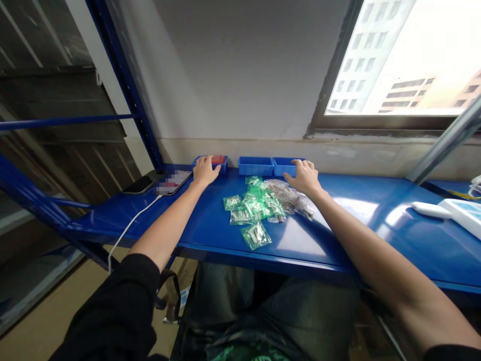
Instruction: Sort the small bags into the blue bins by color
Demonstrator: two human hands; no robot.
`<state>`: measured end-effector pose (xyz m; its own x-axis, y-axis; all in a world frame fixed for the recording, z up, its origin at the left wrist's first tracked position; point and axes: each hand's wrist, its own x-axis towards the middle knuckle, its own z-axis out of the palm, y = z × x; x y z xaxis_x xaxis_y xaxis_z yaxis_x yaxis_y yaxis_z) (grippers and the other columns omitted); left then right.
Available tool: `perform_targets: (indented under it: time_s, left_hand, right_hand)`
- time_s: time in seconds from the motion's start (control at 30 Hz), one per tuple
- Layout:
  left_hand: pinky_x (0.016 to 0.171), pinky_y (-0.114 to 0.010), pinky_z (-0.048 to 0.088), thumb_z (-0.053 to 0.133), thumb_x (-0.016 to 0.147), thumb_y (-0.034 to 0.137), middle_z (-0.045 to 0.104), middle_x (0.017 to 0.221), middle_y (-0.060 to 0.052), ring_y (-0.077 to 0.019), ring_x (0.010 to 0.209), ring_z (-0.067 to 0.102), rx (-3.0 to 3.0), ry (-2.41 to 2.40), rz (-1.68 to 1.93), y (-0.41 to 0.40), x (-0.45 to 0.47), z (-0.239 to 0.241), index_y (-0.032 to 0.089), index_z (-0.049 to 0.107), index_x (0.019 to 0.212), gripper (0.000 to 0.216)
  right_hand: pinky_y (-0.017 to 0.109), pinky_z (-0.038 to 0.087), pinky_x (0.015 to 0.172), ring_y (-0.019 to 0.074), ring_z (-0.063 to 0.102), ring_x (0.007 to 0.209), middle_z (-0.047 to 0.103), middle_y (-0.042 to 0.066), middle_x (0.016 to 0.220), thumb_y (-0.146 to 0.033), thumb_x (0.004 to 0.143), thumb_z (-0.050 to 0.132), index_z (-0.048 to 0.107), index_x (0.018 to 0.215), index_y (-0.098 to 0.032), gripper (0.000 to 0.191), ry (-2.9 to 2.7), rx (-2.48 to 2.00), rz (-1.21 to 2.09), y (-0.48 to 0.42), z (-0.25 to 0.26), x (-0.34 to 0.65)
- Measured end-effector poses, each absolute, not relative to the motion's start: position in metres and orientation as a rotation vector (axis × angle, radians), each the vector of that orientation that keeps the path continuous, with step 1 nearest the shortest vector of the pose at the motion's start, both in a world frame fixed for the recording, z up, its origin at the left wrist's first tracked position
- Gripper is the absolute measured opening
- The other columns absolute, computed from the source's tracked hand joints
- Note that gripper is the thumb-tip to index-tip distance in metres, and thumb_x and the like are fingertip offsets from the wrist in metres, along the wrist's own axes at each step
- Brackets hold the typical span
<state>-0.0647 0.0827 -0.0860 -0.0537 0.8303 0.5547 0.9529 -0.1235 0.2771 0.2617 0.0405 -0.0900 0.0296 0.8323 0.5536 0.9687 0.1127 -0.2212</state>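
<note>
My left hand (pixel 205 171) reaches to the left blue bin (pixel 222 167), fingers over its near left side and thumb held apart; red packets (pixel 218 159) show inside. At the right blue bin (pixel 282 170), my right hand (pixel 305 176) lies over the right end, thumb spread away from the fingers. Whether either hand presses on its bin, I cannot tell. A middle blue bin (pixel 256 169) touches the right one. Between my forearms lies a pile of small green-tinted clear bags (pixel 259 203) with pale parts inside. Clear bags of brownish parts (pixel 287 195) lie beside it.
Everything stands on a blue metal table (pixel 210 220) against a wall. At the left are a dark phone (pixel 139 185) and a tablet-like device (pixel 175 181) with a white cable (pixel 131 220). A white device (pixel 464 213) sits far right, near a slanted metal post (pixel 447 143).
</note>
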Motion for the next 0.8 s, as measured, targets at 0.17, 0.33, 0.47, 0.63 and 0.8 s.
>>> perform_targets:
  time_s: [0.17,0.33,0.47,0.63,0.8]
  left_hand:
    - [0.101,-0.039,0.03,0.049,0.085,0.035,0.053,0.117,-0.014,-0.0298,0.116,0.041,-2.079,-1.895,-0.785,0.101,-0.062,-0.103,0.017,0.053,0.116,0.036]
    - [0.093,-0.037,0.036,0.049,0.086,0.036,0.055,0.105,-0.013,-0.0275,0.106,0.047,-2.112,-1.838,-0.883,0.1,-0.04,-0.102,0.018,0.057,0.103,0.026]
    - [0.092,-0.038,0.037,0.049,0.086,0.035,0.055,0.102,-0.014,-0.0287,0.106,0.047,-2.144,-1.791,-0.883,0.099,-0.018,-0.099,0.017,0.058,0.1,0.024]
    - [0.093,-0.041,0.038,0.05,0.086,0.033,0.051,0.111,-0.017,-0.0309,0.112,0.045,-2.179,-1.823,-0.939,0.099,0.006,-0.099,0.014,0.056,0.104,0.027]
    - [0.102,-0.043,0.031,0.054,0.083,0.031,0.033,0.134,-0.022,-0.034,0.125,0.034,-2.233,-1.759,-0.966,0.097,0.014,-0.106,0.011,0.049,0.119,0.041]
  right_hand:
    - [0.046,0.036,0.093,0.0318,0.047,0.114,0.054,0.015,0.124,-0.048,0.081,0.047,0.043,0.133,-0.02,0.059,-2.089,-1.717,-0.336,0.061,-0.08,0.249]
    - [0.05,0.038,0.09,0.033,0.053,0.11,0.058,0.013,0.121,-0.051,0.085,0.039,0.053,0.126,-0.024,0.051,-2.192,-1.863,-0.297,0.079,-0.071,0.232]
    - [0.044,0.042,0.086,0.0299,0.056,0.107,0.062,0.012,0.118,-0.044,0.086,0.041,0.057,0.122,-0.023,0.044,-2.158,-1.898,-0.297,0.085,-0.072,0.233]
    - [0.034,0.043,0.082,0.0249,0.059,0.103,0.064,0.01,0.115,-0.036,0.089,0.038,0.06,0.118,-0.022,0.039,-2.097,-1.918,-0.32,0.089,-0.077,0.248]
    - [0.035,0.04,0.088,0.0251,0.058,0.106,0.064,0.012,0.115,-0.034,0.092,0.032,0.055,0.124,-0.019,0.043,-2.087,-1.907,-0.37,0.091,-0.086,0.253]
